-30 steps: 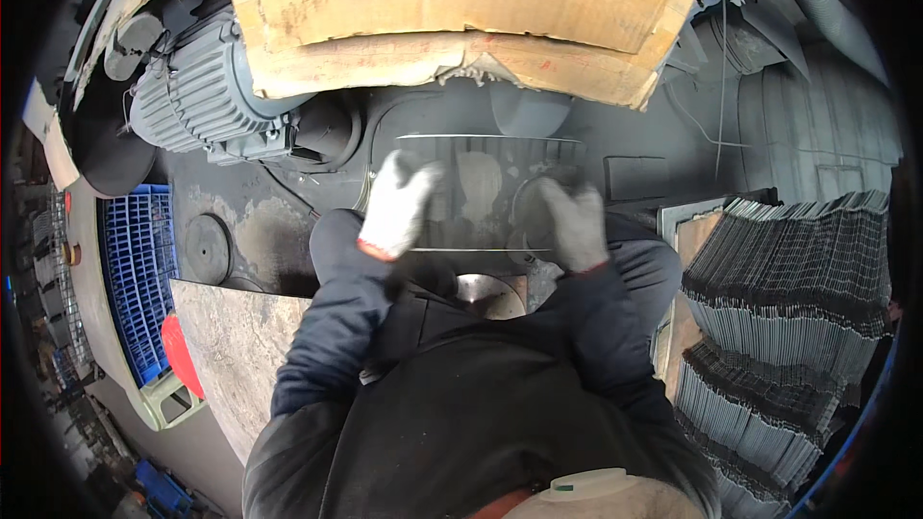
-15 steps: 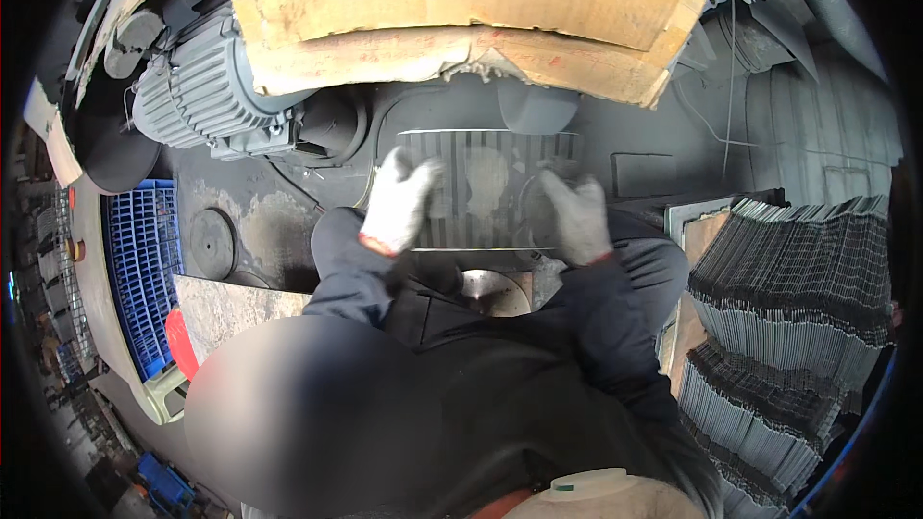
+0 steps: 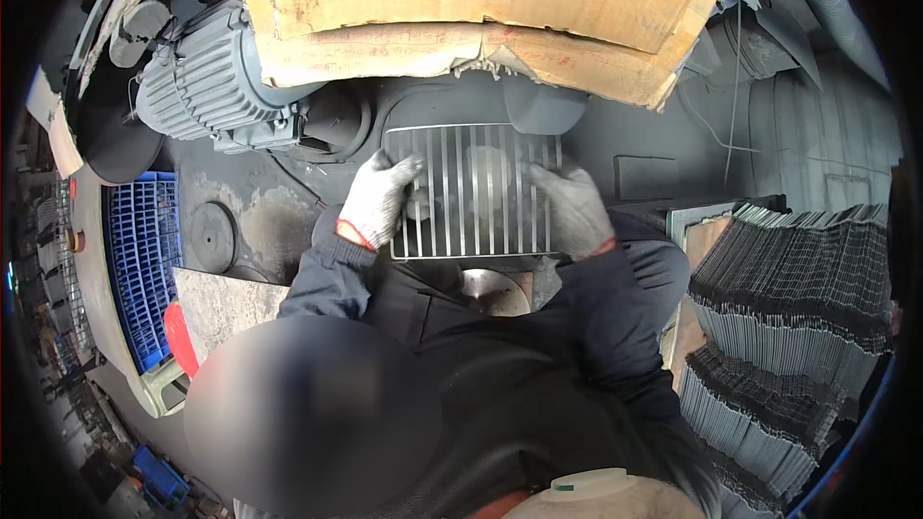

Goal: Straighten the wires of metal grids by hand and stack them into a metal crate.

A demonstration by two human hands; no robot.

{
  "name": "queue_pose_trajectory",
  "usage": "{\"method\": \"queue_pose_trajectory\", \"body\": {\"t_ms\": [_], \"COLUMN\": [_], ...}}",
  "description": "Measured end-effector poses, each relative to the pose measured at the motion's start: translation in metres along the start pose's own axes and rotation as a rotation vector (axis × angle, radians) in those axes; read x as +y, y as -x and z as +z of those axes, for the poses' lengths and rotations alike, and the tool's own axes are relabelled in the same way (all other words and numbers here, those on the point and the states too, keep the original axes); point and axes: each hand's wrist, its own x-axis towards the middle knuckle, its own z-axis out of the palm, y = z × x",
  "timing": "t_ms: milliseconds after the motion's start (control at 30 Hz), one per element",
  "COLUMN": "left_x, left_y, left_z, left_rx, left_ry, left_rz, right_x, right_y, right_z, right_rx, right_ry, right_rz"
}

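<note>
A rectangular metal wire rack (image 3: 473,202) with upright parallel bars is held out in front of my lap. My left hand (image 3: 378,200), in a white knit glove with a red cuff, grips its left edge, thumb on the near face. At the right edge my right hand (image 3: 580,210), in a greyer glove, is closed on the rack, its fingers partly hidden and a little blurred. Beneath the rack, between my legs, a round shiny metal disc (image 3: 495,290) shows.
Cardboard sheet (image 3: 461,0) overhangs the far side. A grey ribbed motor (image 3: 202,77) stands at far left, above a blue plastic crate (image 3: 144,269). Tall stacks of dark wire racks (image 3: 788,279) stand close on my right. A worn metal plate (image 3: 226,312) lies near my left elbow.
The rack has shifted slightly left with both hands, and its bars, smeared by motion before, now show distinctly. My left hand has moved a little left.
</note>
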Motion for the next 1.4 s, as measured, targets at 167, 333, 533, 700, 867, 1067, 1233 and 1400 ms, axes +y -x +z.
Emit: {"method": "queue_pose_trajectory", "body": {"t_ms": [167,333,533,700,867,1067,1233,1400], "left_x": [0.000,-0.013,0.021,0.006,-0.018,0.015,0.093,0.113], "left_y": [-0.010,-0.009,0.003,-0.017,-0.008,0.026,0.139,0.215], "left_z": [0.098,0.091,-0.016,0.063,0.115,-0.036,-0.066,-0.007], "left_rx": [-0.275,-0.289,-0.082,-0.273,-0.242,0.080,0.124,0.028], "left_ry": [-0.352,-0.195,-0.065,-0.512,-0.317,-0.313,-0.311,-1.069], "left_rz": [0.064,0.043,-0.031,0.107,0.087,0.103,0.326,0.732], "right_x": [-0.061,-0.058,0.001,-0.047,-0.054,-0.048,-0.081,-0.197], "right_y": [0.038,0.033,-0.009,0.036,0.037,0.000,0.038,0.106], "right_z": [-0.076,-0.070,0.035,-0.045,-0.084,0.049,0.068,0.056], "right_rx": [0.211,0.213,-0.083,0.122,0.254,-0.066,-0.146,-0.054], "right_ry": [-0.485,-0.464,-0.244,0.067,-0.415,-0.095,0.650,-0.245], "right_rz": [0.425,0.380,0.062,-0.002,0.285,0.171,-0.525,-0.497]}}
